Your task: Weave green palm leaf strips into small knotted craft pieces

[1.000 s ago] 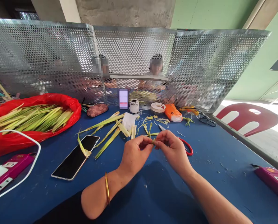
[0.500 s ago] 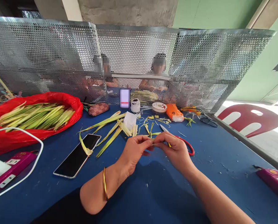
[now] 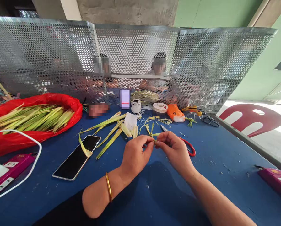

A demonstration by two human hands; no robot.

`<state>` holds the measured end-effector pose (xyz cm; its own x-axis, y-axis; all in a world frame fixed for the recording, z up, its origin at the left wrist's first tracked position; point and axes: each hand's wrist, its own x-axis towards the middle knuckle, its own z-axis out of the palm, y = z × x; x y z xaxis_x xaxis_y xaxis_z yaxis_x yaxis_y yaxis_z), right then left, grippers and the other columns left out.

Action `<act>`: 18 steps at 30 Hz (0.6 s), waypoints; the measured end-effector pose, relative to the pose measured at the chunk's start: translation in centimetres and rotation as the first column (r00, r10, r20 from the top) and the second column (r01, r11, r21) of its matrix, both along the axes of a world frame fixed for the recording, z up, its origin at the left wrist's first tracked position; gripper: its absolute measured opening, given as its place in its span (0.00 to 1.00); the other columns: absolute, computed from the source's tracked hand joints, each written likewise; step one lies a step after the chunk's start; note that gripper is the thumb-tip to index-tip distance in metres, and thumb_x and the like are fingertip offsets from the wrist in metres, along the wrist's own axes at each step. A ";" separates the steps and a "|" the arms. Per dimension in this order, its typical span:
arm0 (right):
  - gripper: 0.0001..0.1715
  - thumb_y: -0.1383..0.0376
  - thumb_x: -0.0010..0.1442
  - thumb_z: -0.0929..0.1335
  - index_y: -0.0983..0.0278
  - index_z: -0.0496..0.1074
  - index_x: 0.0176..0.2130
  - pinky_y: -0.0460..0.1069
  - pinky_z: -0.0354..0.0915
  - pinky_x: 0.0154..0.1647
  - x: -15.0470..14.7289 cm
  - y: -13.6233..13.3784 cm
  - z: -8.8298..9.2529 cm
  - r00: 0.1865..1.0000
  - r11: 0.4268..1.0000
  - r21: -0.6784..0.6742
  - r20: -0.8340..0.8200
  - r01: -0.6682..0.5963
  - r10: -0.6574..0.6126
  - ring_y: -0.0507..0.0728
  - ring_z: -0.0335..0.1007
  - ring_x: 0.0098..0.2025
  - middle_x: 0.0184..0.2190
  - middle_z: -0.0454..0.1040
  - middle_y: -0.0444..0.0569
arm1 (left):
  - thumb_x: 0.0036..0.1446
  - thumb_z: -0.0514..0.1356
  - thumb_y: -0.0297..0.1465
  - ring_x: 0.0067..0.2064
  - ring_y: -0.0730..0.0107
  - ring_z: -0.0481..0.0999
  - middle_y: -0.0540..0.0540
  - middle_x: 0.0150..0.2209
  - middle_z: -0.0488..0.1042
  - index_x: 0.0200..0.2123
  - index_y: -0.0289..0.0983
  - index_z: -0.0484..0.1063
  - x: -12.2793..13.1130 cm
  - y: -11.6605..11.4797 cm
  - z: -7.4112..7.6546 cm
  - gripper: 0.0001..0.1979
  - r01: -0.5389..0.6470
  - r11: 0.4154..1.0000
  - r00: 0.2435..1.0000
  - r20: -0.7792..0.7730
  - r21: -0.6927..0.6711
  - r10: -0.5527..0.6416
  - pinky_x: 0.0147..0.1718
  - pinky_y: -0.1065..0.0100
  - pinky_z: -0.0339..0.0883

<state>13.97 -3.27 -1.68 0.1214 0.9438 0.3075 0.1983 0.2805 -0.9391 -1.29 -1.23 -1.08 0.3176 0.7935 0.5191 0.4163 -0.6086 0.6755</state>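
Observation:
My left hand (image 3: 136, 154), with a gold bangle at its wrist, is closed in a pinch in front of me. Its fingertips meet those of my right hand (image 3: 174, 151), also pinching. Between them is a small green piece of corn husk (image 3: 155, 142), mostly covered by the fingers. Red-handled scissors (image 3: 191, 148) lie behind my right hand, which hides their middle. Loose corn husk strips (image 3: 109, 143) are spread left of my hands, beside a white paper (image 3: 131, 121). Husk scraps lie just beyond my fingertips.
At left sit a red bag (image 3: 78, 108) of husks, a black-screened phone (image 3: 68, 164) with a husk piece on it, and a purple power strip (image 3: 18, 168). A thread spool (image 3: 136, 106), tape roll (image 3: 160, 107) and orange packet (image 3: 175, 112) line the perforated metal screen (image 3: 135, 40). People sit behind it.
My left hand has turned so that its back shows more, and its fingers are curled in closer. Both hands stay together at the husk piece. The view has shifted slightly.

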 end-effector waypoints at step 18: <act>0.06 0.65 0.55 0.69 0.62 0.76 0.35 0.50 0.68 0.36 0.3 0.1 0.0 0.993 0.995 0.037 0.074 -0.089 0.086 0.55 0.73 0.33 0.30 0.78 0.45 | 0.46 0.65 0.29 0.30 0.69 0.78 0.48 0.26 0.79 0.29 0.36 0.77 0.1 0.5 0.9 0.04 0.221 0.740 0.896 0.431 -0.635 0.102 0.34 0.69 0.71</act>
<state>14.25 -3.22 -1.66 0.0145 0.9365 0.3504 0.2383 0.3371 -0.9108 -1.24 -0.75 -0.19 0.2609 0.9648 -0.0345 -0.0207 0.0413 0.9989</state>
